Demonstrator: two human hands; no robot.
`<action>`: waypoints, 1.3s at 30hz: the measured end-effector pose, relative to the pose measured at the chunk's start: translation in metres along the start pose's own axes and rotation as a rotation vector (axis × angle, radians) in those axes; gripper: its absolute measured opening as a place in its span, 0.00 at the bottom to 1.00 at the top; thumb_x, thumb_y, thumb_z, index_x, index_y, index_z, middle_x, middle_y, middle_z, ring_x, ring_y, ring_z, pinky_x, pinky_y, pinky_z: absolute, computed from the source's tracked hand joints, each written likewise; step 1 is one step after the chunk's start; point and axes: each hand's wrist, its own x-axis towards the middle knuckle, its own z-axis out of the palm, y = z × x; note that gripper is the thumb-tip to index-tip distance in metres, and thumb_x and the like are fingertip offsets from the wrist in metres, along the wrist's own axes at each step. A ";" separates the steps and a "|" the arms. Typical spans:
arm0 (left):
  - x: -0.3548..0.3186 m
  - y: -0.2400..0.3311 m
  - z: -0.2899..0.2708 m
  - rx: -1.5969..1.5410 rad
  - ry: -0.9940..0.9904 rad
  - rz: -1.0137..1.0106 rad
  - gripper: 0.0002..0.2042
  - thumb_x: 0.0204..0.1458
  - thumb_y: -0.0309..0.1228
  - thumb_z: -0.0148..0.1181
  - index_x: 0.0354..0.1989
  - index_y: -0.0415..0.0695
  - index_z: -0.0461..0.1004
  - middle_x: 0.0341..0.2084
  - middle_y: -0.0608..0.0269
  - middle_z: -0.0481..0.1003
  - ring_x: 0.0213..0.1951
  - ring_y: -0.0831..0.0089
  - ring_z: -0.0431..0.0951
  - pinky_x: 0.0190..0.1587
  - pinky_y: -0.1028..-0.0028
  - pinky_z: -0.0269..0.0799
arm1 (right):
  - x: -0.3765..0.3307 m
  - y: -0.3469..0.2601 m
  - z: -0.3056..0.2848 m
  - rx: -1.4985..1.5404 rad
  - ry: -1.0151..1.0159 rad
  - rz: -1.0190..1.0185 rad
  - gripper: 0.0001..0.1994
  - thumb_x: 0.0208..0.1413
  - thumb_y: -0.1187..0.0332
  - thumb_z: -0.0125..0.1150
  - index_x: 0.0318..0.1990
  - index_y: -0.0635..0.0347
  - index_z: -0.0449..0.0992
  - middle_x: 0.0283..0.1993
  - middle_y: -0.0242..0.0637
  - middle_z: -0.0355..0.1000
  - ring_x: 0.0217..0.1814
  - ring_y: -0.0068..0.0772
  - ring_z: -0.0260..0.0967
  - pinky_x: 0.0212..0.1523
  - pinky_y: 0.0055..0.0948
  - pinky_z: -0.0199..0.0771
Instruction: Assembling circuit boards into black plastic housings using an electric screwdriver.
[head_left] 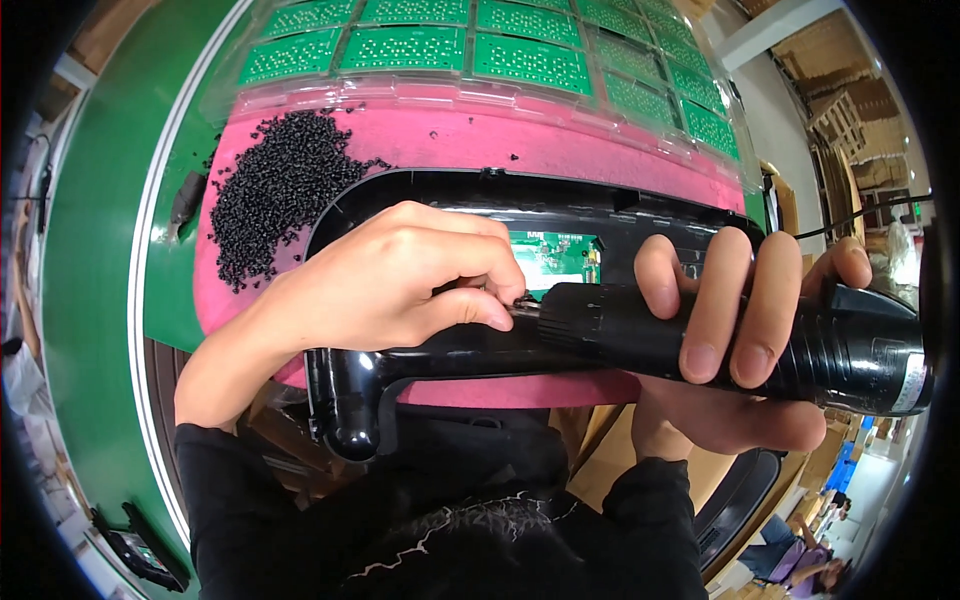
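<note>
My right hand [735, 320] is wrapped round a black electric screwdriver [610, 325], held sideways with its metal bit pointing left. At the bit's tip my left hand [400, 275] is pinched, thumb against fingers, on a small dark screw [522, 300] that is mostly hidden. Both hands are above a long black plastic housing [350, 390], which lies open side up. Inside the housing, a green circuit board [575, 258] shows between my hands, partly covered by them and the screwdriver.
A heap of small black screws [285, 190] lies on the pink mat [560, 135], left of the housing. Clear trays of green circuit boards [400, 48] stand at the far side. A cable [865, 213] runs at the right. A person [795, 560] is in the background, lower right.
</note>
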 end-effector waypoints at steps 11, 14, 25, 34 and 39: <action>-0.001 0.003 0.003 0.389 0.015 -0.123 0.21 0.37 0.26 0.73 0.42 0.41 0.73 0.39 0.59 0.74 0.39 0.60 0.78 0.41 0.66 0.76 | 0.002 -0.025 -0.039 -0.278 0.052 0.152 0.28 0.54 0.42 0.60 0.46 0.56 0.62 0.22 0.25 0.64 0.15 0.21 0.60 0.23 0.23 0.61; -0.001 0.004 0.004 0.417 -0.011 -0.160 0.20 0.38 0.25 0.71 0.42 0.40 0.73 0.39 0.59 0.74 0.40 0.59 0.78 0.41 0.66 0.76 | 0.005 -0.019 -0.034 -0.362 0.158 0.236 0.27 0.54 0.43 0.59 0.45 0.57 0.61 0.20 0.26 0.63 0.14 0.21 0.58 0.23 0.24 0.61; -0.002 0.005 0.005 0.457 0.001 -0.135 0.17 0.42 0.25 0.69 0.41 0.41 0.73 0.38 0.59 0.74 0.40 0.59 0.78 0.40 0.65 0.76 | 0.004 -0.014 -0.036 -0.264 0.078 0.296 0.29 0.50 0.43 0.66 0.45 0.58 0.64 0.19 0.25 0.63 0.14 0.19 0.59 0.18 0.22 0.61; 0.003 0.009 -0.010 0.690 0.302 0.001 0.13 0.45 0.22 0.65 0.41 0.38 0.75 0.38 0.56 0.74 0.42 0.58 0.75 0.48 0.64 0.70 | 0.004 -0.012 -0.032 -0.348 0.093 0.302 0.32 0.50 0.39 0.64 0.45 0.61 0.65 0.17 0.24 0.62 0.14 0.18 0.58 0.16 0.21 0.58; -0.006 -0.002 -0.018 0.746 0.223 -0.224 0.12 0.51 0.25 0.61 0.44 0.37 0.74 0.36 0.53 0.74 0.42 0.52 0.75 0.46 0.62 0.70 | 0.011 -0.014 -0.040 -0.106 0.470 0.281 0.23 0.62 0.50 0.55 0.50 0.63 0.66 0.25 0.27 0.63 0.21 0.19 0.59 0.30 0.25 0.62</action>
